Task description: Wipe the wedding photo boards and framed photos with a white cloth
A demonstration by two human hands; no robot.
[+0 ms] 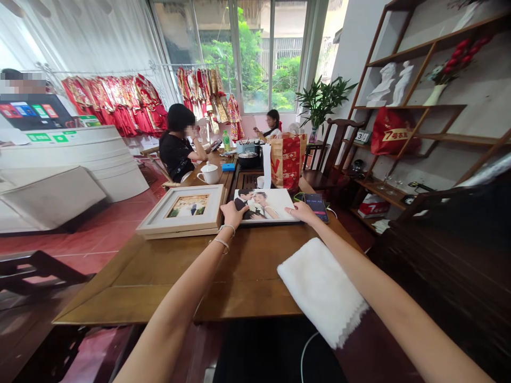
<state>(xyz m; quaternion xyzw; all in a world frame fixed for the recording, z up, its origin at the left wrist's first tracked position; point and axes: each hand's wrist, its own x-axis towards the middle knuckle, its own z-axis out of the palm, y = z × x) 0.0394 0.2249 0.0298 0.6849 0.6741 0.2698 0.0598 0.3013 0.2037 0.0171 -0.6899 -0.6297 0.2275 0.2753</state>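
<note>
A flat wedding photo panel point(269, 205) with a pale edge lies on the wooden table point(159, 271), a couple printed on its face. My left hand point(234, 214), with bracelets at the wrist, grips its left edge, thumb on top. On the opposite side, the right edge is pinched by my right hand point(304, 212). A dark strip shows under the panel's near edge; what it is I cannot tell. Left of my left hand lies a light-wood picture frame point(157, 215) with a small photo, stacked on another frame. A white fluffy cloth point(323, 290) hangs over the table's front edge beneath my right forearm.
Beyond my right hand lies a phone point(316, 206) showing a timer. Farther back are a white teapot point(208, 173), a red-and-tan paper bag point(287, 159) and a black pot point(249, 159). Two people sit along the far table. A wooden shelf point(423, 135) stands right.
</note>
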